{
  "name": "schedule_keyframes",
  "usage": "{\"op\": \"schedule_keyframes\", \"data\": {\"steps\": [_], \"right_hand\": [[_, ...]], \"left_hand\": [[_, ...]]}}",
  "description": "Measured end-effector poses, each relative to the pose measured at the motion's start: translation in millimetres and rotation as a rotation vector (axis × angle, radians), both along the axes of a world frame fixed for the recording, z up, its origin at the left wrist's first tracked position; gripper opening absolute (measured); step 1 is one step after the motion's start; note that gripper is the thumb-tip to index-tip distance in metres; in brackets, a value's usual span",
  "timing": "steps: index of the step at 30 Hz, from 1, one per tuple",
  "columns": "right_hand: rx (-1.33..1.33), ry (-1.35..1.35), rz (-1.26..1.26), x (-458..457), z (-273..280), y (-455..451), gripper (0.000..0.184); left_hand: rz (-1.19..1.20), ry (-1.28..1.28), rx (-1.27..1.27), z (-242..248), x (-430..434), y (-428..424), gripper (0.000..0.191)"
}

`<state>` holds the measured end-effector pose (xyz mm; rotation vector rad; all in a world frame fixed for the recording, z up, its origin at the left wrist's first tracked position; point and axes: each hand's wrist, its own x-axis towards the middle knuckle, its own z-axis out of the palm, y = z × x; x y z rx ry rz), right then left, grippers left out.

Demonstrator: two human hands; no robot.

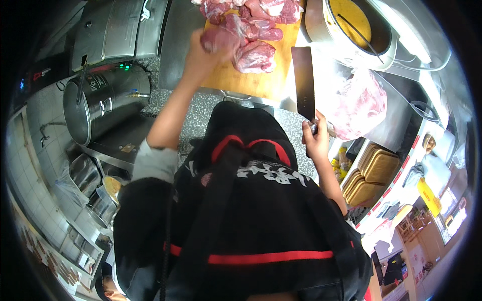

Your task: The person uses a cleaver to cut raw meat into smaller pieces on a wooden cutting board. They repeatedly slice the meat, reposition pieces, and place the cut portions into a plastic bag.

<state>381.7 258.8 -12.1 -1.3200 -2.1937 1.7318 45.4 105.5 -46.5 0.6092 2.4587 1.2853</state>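
Note:
My left hand (209,54), blurred, grips a piece of raw red meat (218,37) above the left part of a wooden cutting board (260,83). Right beside it on the board lies a rounded raw meat chunk (256,56) with pale fat. Farther back, several more raw meat pieces (260,26) are heaped together. My right hand (317,137) is closed around the handle of a cleaver (304,81). Its broad dark blade points away from me, off the board's right side and apart from the meat.
Right of the cleaver sits a plastic bag with pinkish contents (357,107). A pot (382,24) holding yellow contents and a long utensil stands at the back right. Wooden trays (380,169) are stacked below right. At left is a steel cylindrical vessel (109,101); another person (109,288) is behind.

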Motion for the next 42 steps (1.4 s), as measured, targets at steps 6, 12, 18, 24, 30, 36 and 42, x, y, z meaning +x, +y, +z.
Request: {"op": "schedule_keyframes", "data": {"steps": [6, 12, 18, 24, 30, 36, 42], "right_hand": [[0.095, 0.057, 0.028, 3.5, -3.1, -3.5, 0.044], [0.028, -0.009, 0.015, 6.2, 0.7, -10.2, 0.045], [0.027, 0.015, 0.063, -11.3, 10.0, -13.9, 0.045], [0.233, 0.012, 0.260, -43.7, 22.9, -10.7, 0.033], [0.623, -0.026, 0.625, -106.5, 6.4, -23.8, 0.024], [0.757, -0.175, 0.868, -153.6, -7.2, -50.2, 0.021], [0.840, -0.289, 0.966, -157.3, 0.6, -46.9, 0.021]], "left_hand": [[0.011, -0.353, 0.421, -24.5, -25.3, 69.9, 0.096], [-0.039, -0.081, 0.025, -81.8, 59.6, 47.8, 0.086], [0.047, -0.778, 0.002, -62.9, 88.7, 47.0, 0.035], [0.040, -1.009, 0.596, -50.6, 74.0, -0.4, 0.040], [-0.124, -0.076, -0.241, -67.5, 52.8, -59.8, 0.072], [0.242, 0.067, 0.055, -76.0, 61.6, -53.4, 0.062], [0.320, 0.142, 0.342, -94.1, 58.1, -27.8, 0.032]]}}
